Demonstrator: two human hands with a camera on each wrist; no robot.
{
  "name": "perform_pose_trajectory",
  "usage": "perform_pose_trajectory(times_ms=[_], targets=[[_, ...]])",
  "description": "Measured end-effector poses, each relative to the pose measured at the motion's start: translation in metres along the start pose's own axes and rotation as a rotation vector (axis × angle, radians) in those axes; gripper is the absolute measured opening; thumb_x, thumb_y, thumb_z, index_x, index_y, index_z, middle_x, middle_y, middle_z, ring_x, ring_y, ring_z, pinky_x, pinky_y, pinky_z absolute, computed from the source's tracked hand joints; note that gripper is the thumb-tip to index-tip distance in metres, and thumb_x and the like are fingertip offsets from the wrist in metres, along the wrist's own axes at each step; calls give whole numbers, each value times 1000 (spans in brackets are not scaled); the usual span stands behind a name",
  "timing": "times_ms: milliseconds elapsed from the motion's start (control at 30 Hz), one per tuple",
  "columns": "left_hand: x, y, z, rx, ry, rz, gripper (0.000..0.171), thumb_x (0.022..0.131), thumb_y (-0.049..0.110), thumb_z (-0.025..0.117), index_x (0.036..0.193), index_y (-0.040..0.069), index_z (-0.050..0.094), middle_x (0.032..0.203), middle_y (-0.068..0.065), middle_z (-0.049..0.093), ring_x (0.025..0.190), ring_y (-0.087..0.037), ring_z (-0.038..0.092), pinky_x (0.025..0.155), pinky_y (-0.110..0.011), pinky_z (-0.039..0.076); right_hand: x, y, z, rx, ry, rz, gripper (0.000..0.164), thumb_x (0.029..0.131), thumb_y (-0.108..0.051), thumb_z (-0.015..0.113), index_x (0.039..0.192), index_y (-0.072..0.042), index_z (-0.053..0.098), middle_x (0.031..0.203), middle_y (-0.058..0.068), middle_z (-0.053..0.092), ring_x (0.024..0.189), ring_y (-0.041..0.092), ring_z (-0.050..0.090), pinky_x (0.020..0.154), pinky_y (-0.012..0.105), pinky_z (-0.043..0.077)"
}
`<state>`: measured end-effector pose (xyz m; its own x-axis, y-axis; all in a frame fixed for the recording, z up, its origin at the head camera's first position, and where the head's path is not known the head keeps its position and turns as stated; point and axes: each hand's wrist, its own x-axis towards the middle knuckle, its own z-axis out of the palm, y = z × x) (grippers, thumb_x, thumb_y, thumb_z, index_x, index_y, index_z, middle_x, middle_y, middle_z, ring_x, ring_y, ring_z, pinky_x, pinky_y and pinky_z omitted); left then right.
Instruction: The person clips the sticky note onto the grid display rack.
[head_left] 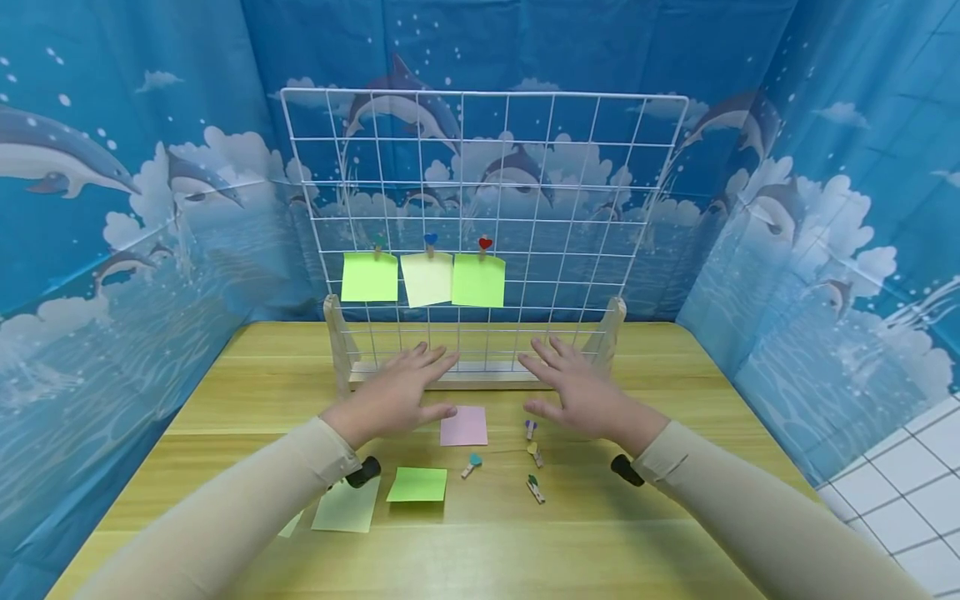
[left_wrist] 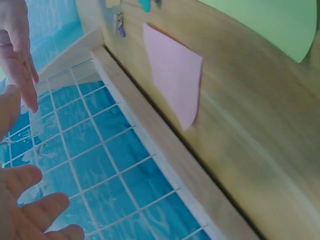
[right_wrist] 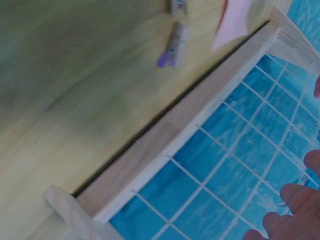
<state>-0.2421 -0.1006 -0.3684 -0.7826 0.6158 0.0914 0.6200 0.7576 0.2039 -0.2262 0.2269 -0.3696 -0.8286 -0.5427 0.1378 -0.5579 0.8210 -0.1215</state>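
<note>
Both hands hover over the table before a white wire grid [head_left: 483, 94], fingers spread and holding nothing. The left hand [head_left: 397, 392] is nearest a pink sticky note [head_left: 463, 426]; close below the right hand [head_left: 581, 392] lies a small purple clothespin [head_left: 530, 429]. On the grid hang a green note [head_left: 370, 277], a pale yellow note [head_left: 427, 280] and another green note [head_left: 478, 281], side by side. A blue heart clothespin [head_left: 431, 239] and a red heart clothespin [head_left: 485, 243] grip the middle and right notes; a green-topped one [head_left: 378, 243] is above the left.
On the table [head_left: 570, 550] lie a teal clothespin [head_left: 472, 466], a yellow one [head_left: 535, 453] and a green one [head_left: 536, 489]. A green note [head_left: 417, 485] and a pale note [head_left: 347, 507] lie near the left forearm. Wooden feet [head_left: 339, 342] support the grid.
</note>
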Motion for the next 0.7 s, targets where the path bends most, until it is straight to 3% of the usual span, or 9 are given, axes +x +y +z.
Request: perform_pose_trajectory(times_ms=[467,700], targets=[[6,-11,26,-74,-87,-93,81,103,61,59,168,22,31,173,-11,30,162,-40,21,132,-57,17,-6,13,31,19,-109,27,74,105,-53,59,167,-23,33,175,12,22,159,50,22,123,68,28],[10,-20,39,-89,-101,-94,80,103,55,62,166,15,33,172,-16,32,161,-43,23,131,-58,18,-8,18,41,24,-135,16,73,105,-52,59,166,-20,34,174,13,24,157,49,27,123,67,30]])
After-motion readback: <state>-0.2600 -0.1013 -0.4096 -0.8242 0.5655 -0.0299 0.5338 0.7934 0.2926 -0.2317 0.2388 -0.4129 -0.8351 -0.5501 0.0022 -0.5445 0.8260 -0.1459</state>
